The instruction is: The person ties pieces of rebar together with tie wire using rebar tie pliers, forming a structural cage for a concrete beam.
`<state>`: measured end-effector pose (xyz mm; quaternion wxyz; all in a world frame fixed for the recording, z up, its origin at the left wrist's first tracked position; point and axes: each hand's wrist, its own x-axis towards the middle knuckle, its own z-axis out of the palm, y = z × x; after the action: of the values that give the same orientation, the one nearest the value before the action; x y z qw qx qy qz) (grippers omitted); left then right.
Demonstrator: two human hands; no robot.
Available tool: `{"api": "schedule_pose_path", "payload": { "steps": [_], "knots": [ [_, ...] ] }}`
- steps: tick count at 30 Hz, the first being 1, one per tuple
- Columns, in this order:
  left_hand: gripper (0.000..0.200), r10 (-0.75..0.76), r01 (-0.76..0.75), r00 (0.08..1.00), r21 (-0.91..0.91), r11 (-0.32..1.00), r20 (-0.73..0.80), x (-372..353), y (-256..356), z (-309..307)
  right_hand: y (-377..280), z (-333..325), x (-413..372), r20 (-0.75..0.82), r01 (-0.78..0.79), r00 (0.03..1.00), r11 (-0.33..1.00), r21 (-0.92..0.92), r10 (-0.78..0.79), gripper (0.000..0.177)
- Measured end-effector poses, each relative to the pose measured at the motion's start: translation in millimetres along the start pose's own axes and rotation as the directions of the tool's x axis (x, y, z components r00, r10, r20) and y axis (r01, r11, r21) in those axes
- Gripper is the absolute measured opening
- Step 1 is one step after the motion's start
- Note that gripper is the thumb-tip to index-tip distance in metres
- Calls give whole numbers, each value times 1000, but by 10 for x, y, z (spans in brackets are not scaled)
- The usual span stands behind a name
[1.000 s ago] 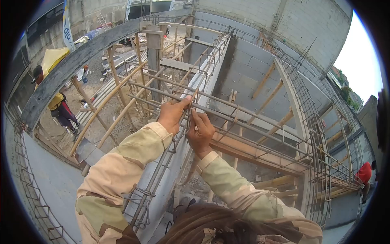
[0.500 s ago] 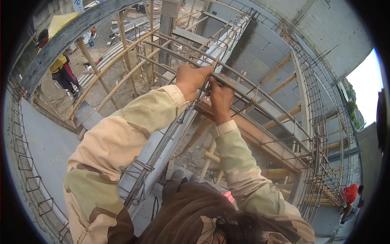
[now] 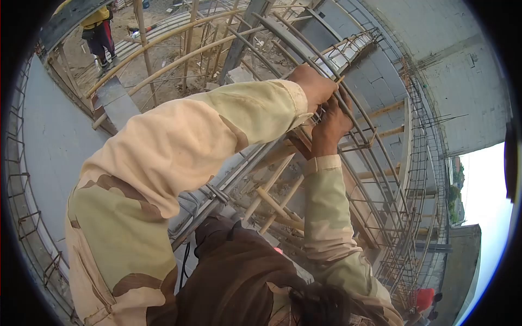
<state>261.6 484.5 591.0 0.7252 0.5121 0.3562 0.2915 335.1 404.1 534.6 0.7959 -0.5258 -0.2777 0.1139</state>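
Rebar (image 3: 284,37) crosses over the pale wall's (image 3: 348,53) edge, where the left hand (image 3: 314,88) and right hand (image 3: 333,126) meet, fingers curled, their exact grip hidden; keeping both close to the bars should give steadier control.
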Motion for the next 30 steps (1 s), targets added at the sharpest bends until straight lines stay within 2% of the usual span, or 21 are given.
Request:
{"api": "schedule_pose_path", "payload": {
  "steps": [1, 3, 5, 7, 8, 9, 10, 11, 13, 14, 15, 17, 19, 20, 22, 23, 25, 27, 29, 30],
  "knots": [
    [31, 0, 0, 1000, -1, 1000, 1, 48, -29, 28, 8, -7, 11, -16, 45, 999, 998, 40, -45, 31],
    [30, -111, 121, 993, -287, 950, 50, 119, -65, 67, 44, -98, 3, -14, 2, 1000, 997, 82, -1, 30],
    [28, -172, 182, 983, -280, 943, 59, -153, 144, -27, -12, -188, -122, -15, -41, 999, 991, 127, 43, 29],
    [27, -226, 235, 972, -273, 933, 66, -155, 181, -50, -302, -245, -415, 17, -349, 937, 937, -30, 350, 24],
    [28, -203, 217, 976, -309, 926, 75, 6, 55, -12, -477, -279, -513, 76, -282, 948, 927, -248, 309, 19],
    [28, -186, 205, 979, -342, 917, 87, 145, -56, 30, -618, -256, -473, 66, -285, 949, 927, -245, 310, 19],
    [24, -157, 181, 983, -357, 916, 94, 233, -124, 42, -762, -256, -401, 146, -34, 985, 942, -335, 88, 15],
    [24, -171, 199, 979, -338, 920, 113, 167, -70, 17, -902, -271, -333, 233, 215, 964, 889, -405, -127, 13],
    [19, -217, 279, 953, -338, 899, 210, -40, 146, -70, -1086, -179, 82, 236, 362, 930, 814, -454, -282, 13],
    [18, -222, 289, 943, -279, 916, 248, 7, 117, -90, -1090, -165, 303, 305, 422, 907, 663, -618, -292, 16],
    [16, -227, 294, 931, -219, 930, 285, 73, 94, -110, -1088, -181, 502, 371, 462, 887, 478, -747, -276, 20],
    [16, -246, 318, 905, -169, 933, 346, 135, 81, -158, -1041, -132, 707, 460, 406, 886, 368, -836, 68, 28],
    [16, -262, 335, 883, -132, 933, 391, 207, 73, -197, -982, -42, 765, 498, 423, 827, 295, -857, 260, 31],
    [16, -229, 304, 883, -129, 944, 409, 247, 59, -214, -916, -27, 819, 479, 403, 841, 298, -865, 253, 31],
    [17, -195, 282, 870, -132, 950, 453, 253, 49, -228, -795, -29, 849, 400, 14, 795, 645, -764, 456, 30],
    [17, -202, 285, 864, -117, 951, 461, 266, 48, -230, -760, -78, 851, 388, 3, 803, 648, -761, 453, 30],
    [17, -221, 304, 855, -110, 946, 468, 331, 26, -267, -840, -81, 754, 313, -155, 843, 754, -638, 437, 29],
    [16, -223, 300, 833, -74, 951, 507, 338, 43, -277, -795, -84, 746, 273, -199, 856, 767, -610, 439, 28],
    [15, -189, 255, 881, -100, 962, 434, 228, 87, -242, -756, -86, 757, 222, -278, 876, 823, -495, 429, 27],
    [15, -173, 248, 873, -109, 963, 456, 249, 78, -244, -823, -68, 734, 219, -342, 855, 828, -444, 470, 26]
  ]
}}
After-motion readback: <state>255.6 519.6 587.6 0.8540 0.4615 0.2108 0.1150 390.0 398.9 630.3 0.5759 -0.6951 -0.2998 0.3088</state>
